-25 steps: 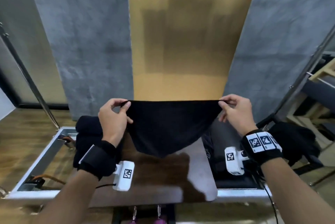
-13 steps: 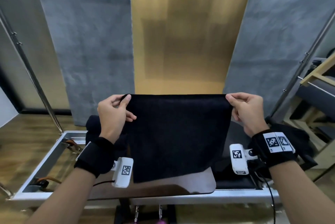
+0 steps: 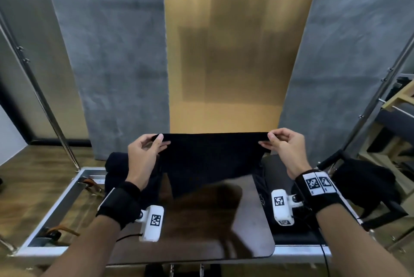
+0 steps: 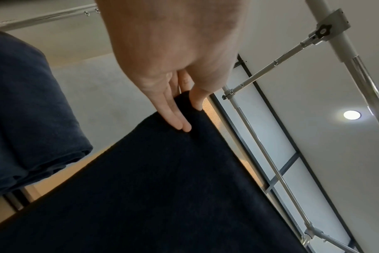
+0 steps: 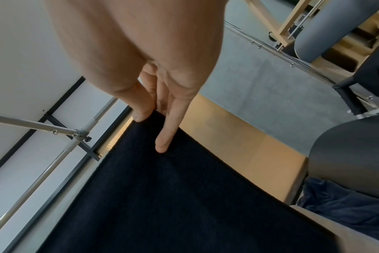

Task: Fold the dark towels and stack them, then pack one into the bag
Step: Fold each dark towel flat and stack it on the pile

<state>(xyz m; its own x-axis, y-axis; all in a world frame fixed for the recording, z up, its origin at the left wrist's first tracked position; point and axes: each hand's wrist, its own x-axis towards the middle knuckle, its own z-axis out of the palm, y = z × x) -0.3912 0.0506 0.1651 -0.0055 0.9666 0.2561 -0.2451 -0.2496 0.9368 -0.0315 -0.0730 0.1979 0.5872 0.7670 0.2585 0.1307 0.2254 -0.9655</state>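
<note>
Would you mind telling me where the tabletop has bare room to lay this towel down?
The brown tabletop is bare in the near middle, between both wrists. Left is crowded by the folded towels; right by dark fabric. The held towel hangs over the far part.

Glossy dark table [image 3: 201, 232], folded dark towels [image 3: 116, 171] at its left.

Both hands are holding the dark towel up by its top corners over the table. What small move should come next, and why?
Probably lower the towel onto the brown table to lay it flat for folding. The left hand and right hand each pinch a top corner, the top edge is taut between them, and the bottom hangs just above the tabletop. Folded towels already sit to the left.
</note>
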